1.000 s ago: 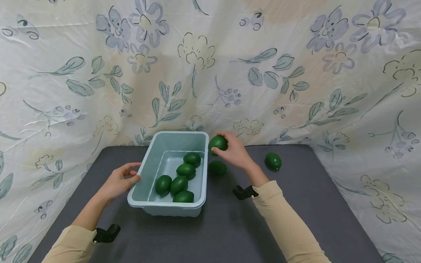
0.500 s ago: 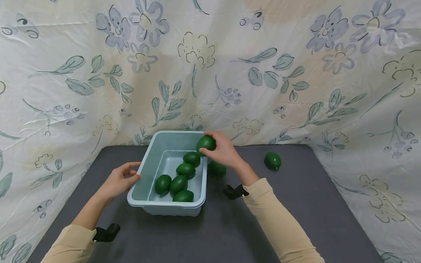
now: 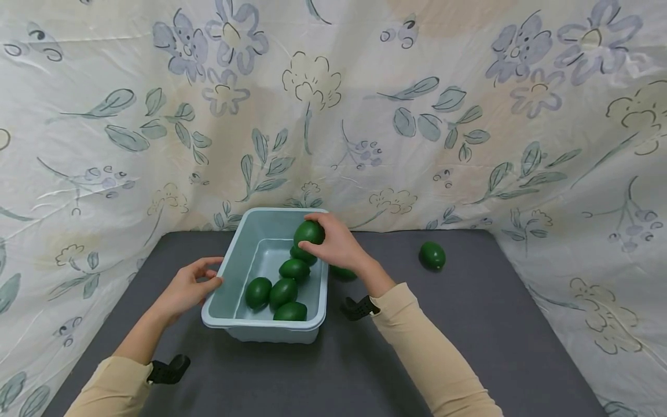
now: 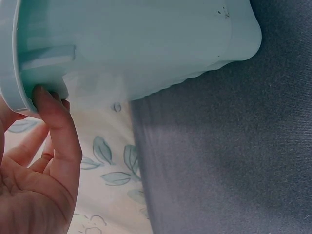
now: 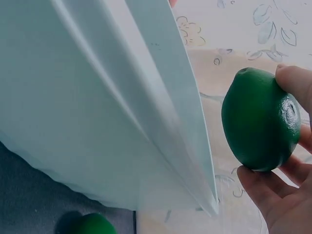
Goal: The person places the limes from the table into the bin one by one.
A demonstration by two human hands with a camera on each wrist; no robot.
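My right hand [image 3: 340, 244] holds a dark green lime [image 3: 308, 233] between thumb and fingertips, over the far right part of a pale blue plastic tub [image 3: 322, 289]. The right wrist view shows this lime [image 5: 261, 119] near the tub's rim, thumb on one side and fingers on the other. My left hand [image 3: 183, 289] grips the tub's left rim; in the left wrist view a fingertip is tucked beneath the rim [image 4: 17, 58]. Several limes [image 3: 283, 293] lie on the tub's floor, one partly hidden by the held lime.
Just right of the tub a lime [image 3: 343, 274] lies on the dark grey table [image 3: 469, 336], partly covered by my right hand. Another lime [image 3: 432, 255] rests farther right. A flower-printed cloth [image 3: 359, 116] hangs behind the table.
My right hand has carried its lime leftward, from beside the tub across the right rim to above the inside. The left hand has stayed at the rim.
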